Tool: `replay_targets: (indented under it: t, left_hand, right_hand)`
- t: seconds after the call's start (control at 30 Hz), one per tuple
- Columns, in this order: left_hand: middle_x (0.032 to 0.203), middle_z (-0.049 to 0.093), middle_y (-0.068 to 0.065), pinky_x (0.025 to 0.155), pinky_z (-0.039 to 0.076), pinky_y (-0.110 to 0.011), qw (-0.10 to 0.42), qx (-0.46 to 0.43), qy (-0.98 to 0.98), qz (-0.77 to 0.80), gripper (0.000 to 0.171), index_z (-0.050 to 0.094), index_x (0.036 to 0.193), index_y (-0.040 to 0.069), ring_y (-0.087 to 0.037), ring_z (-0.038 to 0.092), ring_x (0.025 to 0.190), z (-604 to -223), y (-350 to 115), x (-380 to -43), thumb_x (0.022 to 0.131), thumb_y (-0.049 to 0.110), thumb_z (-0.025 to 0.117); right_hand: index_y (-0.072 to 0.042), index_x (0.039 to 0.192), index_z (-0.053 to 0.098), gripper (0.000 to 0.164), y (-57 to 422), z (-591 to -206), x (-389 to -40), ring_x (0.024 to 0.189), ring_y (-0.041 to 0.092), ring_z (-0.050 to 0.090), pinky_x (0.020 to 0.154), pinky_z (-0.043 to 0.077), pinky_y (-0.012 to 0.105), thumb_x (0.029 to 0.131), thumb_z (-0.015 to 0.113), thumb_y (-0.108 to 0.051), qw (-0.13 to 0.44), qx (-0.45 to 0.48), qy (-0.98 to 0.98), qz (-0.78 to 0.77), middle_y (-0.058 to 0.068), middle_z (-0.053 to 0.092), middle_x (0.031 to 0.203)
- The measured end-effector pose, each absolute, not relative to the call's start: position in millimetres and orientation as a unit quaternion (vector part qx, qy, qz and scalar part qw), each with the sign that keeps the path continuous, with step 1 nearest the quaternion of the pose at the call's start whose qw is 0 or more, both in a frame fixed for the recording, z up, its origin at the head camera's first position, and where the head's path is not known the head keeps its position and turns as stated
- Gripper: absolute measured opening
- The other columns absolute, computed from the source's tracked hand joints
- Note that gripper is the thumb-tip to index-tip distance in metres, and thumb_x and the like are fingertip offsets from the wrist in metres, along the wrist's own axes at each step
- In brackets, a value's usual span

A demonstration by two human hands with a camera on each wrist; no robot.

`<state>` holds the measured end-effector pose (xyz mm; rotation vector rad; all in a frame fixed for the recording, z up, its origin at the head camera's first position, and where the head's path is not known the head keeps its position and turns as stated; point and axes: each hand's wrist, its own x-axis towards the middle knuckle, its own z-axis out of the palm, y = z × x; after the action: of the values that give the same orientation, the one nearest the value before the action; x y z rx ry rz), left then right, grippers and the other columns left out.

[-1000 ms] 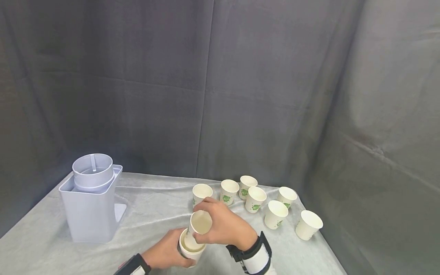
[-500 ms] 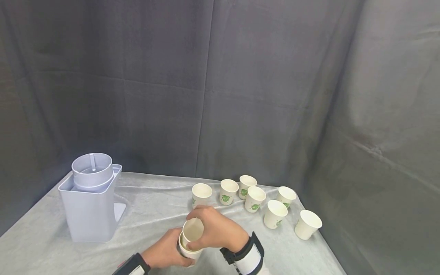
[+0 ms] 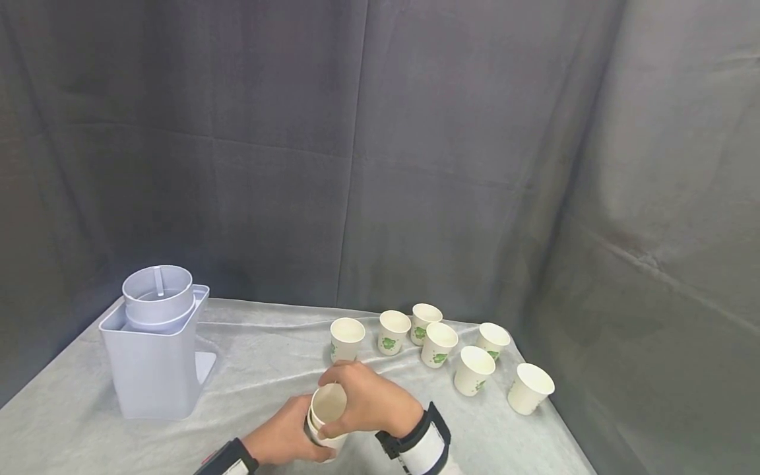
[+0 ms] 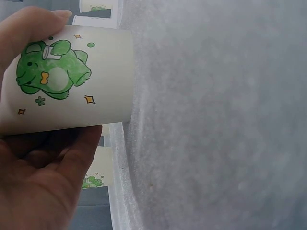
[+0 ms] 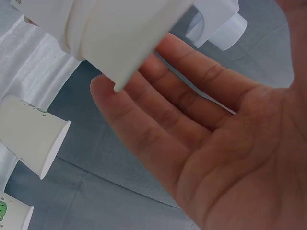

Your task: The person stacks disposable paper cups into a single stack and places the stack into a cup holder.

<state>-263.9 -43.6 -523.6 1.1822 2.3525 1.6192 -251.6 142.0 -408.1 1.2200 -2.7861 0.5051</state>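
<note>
Bin [image 3: 151, 376]: at far left, a round tub [image 3: 157, 310] set in its top.
Left hand [image 3: 291, 432]: fingers and thumb wrapped around the lower cup [image 4: 110, 76].
Upper cup [image 3: 328, 401]: nested in the lower cup, its rim above.
Right hand [image 3: 374, 402]: pinching the upper cup between thumb and fingers.
Other cups [image 3: 439, 346]: seven, upright on the cloth [image 3: 267, 356], beyond and right of the hands.
</note>
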Motion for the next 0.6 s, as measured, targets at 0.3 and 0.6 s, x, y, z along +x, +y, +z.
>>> replay_targets:
  t: [0.3,0.6]
  left_hand:
    - [0.112,0.071,0.003,0.089,0.054,-0.027,0.045,0.390,0.752,0.529,0.055,0.063,0.122,0.013,-0.005,0.065,0.099,-522.8,-44.8,-264.8,0.074,0.024,0.090]
    - [0.110,0.071,0.005,0.090,0.054,-0.027,0.049,0.397,0.748,0.530,0.050,0.064,0.119,0.015,-0.006,0.066,0.098,-523.2,-45.6,-266.2,0.075,0.022,0.089]
  right_hand:
    - [-0.010,0.103,0.073,0.050,139.3,-412.1,-252.1,0.081,0.003,0.062,0.068,0.044,0.009,0.061,0.095,-0.026,0.017,0.387,-0.908,0.159,-0.007,0.072,0.092]
    - [-0.010,0.100,0.073,0.049,137.1,-413.6,-251.5,0.082,0.005,0.062,0.071,0.043,0.009,0.059,0.097,-0.022,0.012,0.394,-0.907,0.151,-0.007,0.072,0.091]
